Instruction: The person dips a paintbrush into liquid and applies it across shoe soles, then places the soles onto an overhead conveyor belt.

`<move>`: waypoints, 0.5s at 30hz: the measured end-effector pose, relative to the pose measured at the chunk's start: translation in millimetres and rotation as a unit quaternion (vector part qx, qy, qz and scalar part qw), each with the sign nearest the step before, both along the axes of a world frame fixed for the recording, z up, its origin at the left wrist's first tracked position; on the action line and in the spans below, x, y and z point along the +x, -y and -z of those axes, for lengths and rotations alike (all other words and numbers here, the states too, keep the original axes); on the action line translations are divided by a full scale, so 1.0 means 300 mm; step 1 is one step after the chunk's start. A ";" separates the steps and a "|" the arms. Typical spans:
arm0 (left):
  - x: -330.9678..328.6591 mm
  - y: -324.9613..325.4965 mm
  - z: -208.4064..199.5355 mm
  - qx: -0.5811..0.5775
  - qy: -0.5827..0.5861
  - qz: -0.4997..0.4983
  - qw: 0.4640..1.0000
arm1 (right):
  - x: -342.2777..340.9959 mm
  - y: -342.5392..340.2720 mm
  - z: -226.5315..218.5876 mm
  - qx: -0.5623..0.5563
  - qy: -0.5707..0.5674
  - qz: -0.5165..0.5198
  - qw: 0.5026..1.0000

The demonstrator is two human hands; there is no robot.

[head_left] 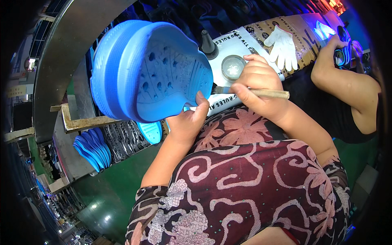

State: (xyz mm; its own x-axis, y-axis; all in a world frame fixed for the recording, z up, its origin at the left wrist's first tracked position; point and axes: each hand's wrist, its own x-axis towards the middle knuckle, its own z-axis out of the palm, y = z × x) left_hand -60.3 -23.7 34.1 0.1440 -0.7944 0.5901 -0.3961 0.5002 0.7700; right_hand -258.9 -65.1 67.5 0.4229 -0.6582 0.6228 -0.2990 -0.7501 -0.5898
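- One view, the head camera, covers this moment; we describe it alone.
- Our left hand (185, 122) holds a blue foam clog (151, 69) raised above the bench (241, 41), sole side toward us, fingers closed on its heel end with the thumb pressed on the sole edge.
- Our right hand (259, 87) has its fingers closed on a small brush (253, 92), bristles touching the clog's rim near the left thumb.
- We judge the clog light, soft and slightly springy; grip it at the thick heel or side wall, since the coated edge may be wet.
- A round lidded tin (233, 66) and a dark nozzle bottle (208, 44) stand on the bench just behind the brush hand.
- A white glove (282, 47) lies farther right.
- Stacked blue soles (93, 150) sit lower left.
- Another person's arm (347, 87) works at right.
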 end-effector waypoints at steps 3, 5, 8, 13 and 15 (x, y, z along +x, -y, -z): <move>-0.011 0.002 -0.013 -0.015 -0.022 -0.002 1.000 | 0.000 0.002 -0.005 0.000 0.012 0.011 1.000; -0.010 0.002 -0.025 0.003 0.011 0.009 1.000 | 0.012 0.000 -0.005 -0.007 0.028 0.014 0.999; -0.013 0.006 -0.043 -0.001 0.078 -0.001 0.997 | 0.020 -0.014 -0.008 -0.017 0.016 -0.004 1.000; -0.005 -0.017 -0.025 0.020 0.094 -0.032 0.995 | -0.001 -0.007 -0.008 -0.012 -0.016 0.001 1.000; -0.008 -0.016 -0.033 0.011 0.097 -0.050 0.994 | 0.003 -0.004 -0.019 -0.016 -0.005 0.006 1.000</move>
State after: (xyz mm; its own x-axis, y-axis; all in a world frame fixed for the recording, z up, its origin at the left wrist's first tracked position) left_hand -62.7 -18.9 43.9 0.1092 -0.7947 0.5970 -0.5847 0.4344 0.6851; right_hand -257.9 -64.0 73.2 0.4212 -0.6427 0.6400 -0.3134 -0.7653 -0.5622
